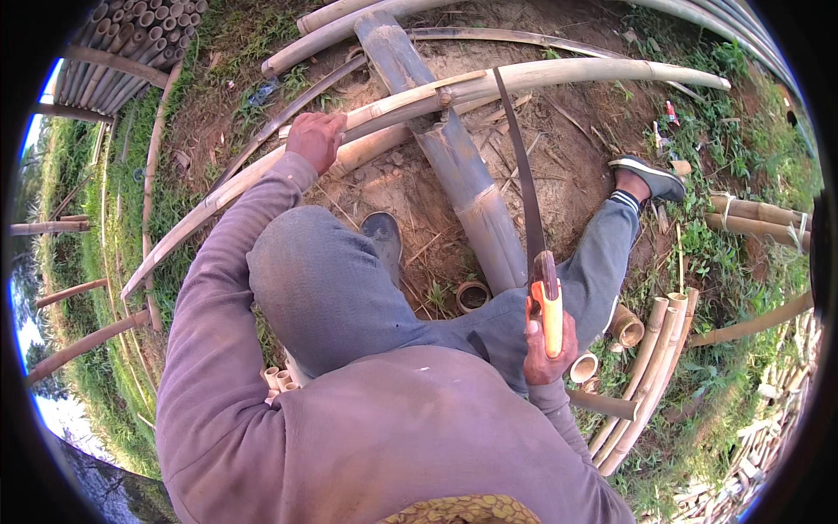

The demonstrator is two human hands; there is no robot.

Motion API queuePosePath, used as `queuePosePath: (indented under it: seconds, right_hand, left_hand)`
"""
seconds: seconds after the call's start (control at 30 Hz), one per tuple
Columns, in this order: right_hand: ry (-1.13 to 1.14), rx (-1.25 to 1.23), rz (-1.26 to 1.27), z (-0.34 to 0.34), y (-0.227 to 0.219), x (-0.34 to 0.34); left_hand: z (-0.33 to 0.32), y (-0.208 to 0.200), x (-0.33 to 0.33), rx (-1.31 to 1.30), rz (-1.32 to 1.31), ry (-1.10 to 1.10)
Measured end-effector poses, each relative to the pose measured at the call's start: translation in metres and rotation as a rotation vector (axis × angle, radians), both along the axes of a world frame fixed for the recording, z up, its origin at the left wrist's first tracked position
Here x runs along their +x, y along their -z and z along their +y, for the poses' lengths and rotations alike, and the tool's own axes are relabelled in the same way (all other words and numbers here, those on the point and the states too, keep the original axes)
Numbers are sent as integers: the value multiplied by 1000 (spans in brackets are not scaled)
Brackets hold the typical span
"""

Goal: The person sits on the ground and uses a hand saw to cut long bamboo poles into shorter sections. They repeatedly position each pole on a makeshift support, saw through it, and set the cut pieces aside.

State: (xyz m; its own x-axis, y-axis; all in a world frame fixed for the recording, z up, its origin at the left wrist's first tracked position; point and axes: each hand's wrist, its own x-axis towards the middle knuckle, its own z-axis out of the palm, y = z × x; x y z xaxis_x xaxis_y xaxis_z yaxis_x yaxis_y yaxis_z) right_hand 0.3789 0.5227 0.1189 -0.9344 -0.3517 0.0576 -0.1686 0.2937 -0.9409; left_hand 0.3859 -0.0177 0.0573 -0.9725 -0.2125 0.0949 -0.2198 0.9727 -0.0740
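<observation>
A long, pale bamboo pole (576,72) crosses in front of me, resting on a thick grey bamboo log (467,179). My left hand (316,140) grips the pole on its left part, fingers curled over it. A thin bamboo strip (428,92) lies along the pole to the right of that hand. In my right hand (550,354) is a handsaw (530,205), held by its orange handle. Its long dark blade points away from me, and the tip overlaps the pole just right of the log; whether it touches cannot be told.
Cut bamboo poles (659,375) and short hollow pieces lie at my right. A tied bamboo bundle (759,218) is at the far right. Stacked bamboo (144,39) fills the far left corner. My shoe (650,175) rests on the dirt, and a bamboo ring (472,296) sits near the log.
</observation>
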Motion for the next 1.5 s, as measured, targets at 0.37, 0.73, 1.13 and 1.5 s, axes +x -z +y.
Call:
queuePosePath:
  seconds: [0.37,0.73,1.13,1.5]
  right_hand:
    - [-155,23,120,-2,5,-12]
    - [-178,8,58,4,13,-19]
    - [-97,-44,-164,9,20,-27]
    - [-104,41,-105,7,24,-29]
  left_hand:
    - [6,1,-2,-2,-45,-100]
    - [11,-7,-5,20,-48,-93]
    - [4,7,0,55,-24,-112]
    - [4,-2,-4,113,-51,-137]
